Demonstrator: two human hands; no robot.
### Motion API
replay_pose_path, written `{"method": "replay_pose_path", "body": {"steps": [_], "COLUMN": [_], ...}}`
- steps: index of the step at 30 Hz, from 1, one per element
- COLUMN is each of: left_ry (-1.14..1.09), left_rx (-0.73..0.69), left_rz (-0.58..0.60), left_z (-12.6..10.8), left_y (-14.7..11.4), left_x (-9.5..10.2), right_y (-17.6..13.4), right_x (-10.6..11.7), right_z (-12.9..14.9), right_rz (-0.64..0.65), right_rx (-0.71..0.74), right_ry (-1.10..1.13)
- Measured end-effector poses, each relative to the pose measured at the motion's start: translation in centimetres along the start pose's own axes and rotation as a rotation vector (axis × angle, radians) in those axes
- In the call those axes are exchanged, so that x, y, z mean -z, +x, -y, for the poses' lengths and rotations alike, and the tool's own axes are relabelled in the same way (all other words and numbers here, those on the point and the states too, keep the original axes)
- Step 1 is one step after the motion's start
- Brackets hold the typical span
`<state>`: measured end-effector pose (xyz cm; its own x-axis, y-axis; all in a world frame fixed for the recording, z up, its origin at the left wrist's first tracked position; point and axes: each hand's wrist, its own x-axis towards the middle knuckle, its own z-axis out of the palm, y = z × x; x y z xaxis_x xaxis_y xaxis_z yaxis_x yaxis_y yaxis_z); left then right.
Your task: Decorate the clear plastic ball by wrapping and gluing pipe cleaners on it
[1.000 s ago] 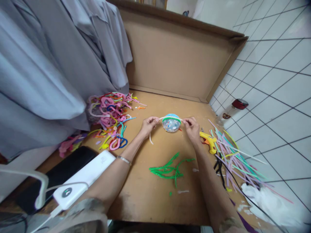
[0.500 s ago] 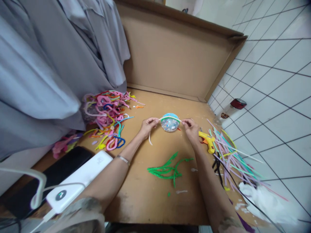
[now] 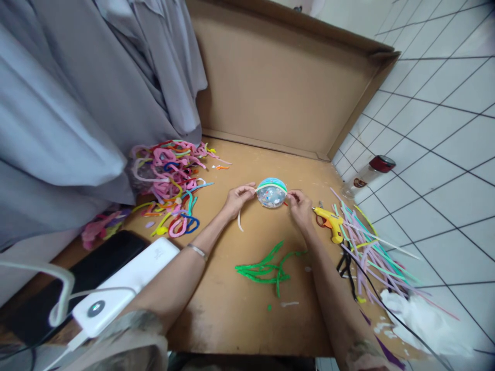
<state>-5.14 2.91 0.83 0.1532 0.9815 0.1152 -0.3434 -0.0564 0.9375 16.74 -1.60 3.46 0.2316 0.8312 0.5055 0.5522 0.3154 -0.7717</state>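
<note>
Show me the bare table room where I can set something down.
Bare: between the round piece and the cardboard panel, and between the left forearm and the green strands. Crowded: left, with the multicoloured tangle and white power bank; right, with the glue gun and straight strips.

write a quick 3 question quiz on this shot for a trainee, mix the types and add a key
1. Multiple choice: what do the left hand and right hand hold across the ball?
a) a black cable
b) a pale strip
c) a bottle

2. True or false: the glue gun lies to the left of the ball.

3. Fill in the colour: the stems lying between the ball and the near table edge are ____.

Key:
1. b
2. False; the glue gun lies to the right of the ball.
3. Green
</note>
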Motion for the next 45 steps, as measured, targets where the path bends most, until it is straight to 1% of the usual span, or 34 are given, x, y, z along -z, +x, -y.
{"method": "replay_pose_path", "body": {"steps": [4,10,17,20,27,34,45], "left_ry": [0.046,0.028,0.025,0.019,0.037,0.043,0.043], "left_rx": [-0.048,-0.048,-0.07,-0.081,-0.106,-0.117,-0.098], "left_rz": [0.015,0.044,0.016,0.024,0.059,0.053,0.038], "left_z": [0.4,0.6,1.2,1.4,1.8,2.1,2.0], "left_y": [0.2,0.5,0.8,0.9,1.0,1.2,1.0], "left_x": [-0.2,-0.8,-1.3,-1.4,-1.4,-1.3,-1.8], "right_y": [-0.1,-0.1,-0.2,-0.2,-0.2,0.0,-0.3], "right_x": [-0.1,-0.2,-0.1,-0.1,-0.1,-0.2,0.1], "right_z": [-0.6,-1.2,-1.5,-1.4,-1.7,-2.0,-2.5], "right_rz": [-0.012,-0.042,-0.08,-0.092,-0.09,-0.078,-0.1], "right_rx": [0.021,0.054,0.072,0.074,0.029,0.085,0.056], "right_ry": [-0.052,-0.091,-0.113,-0.111,-0.11,-0.08,-0.134]}}
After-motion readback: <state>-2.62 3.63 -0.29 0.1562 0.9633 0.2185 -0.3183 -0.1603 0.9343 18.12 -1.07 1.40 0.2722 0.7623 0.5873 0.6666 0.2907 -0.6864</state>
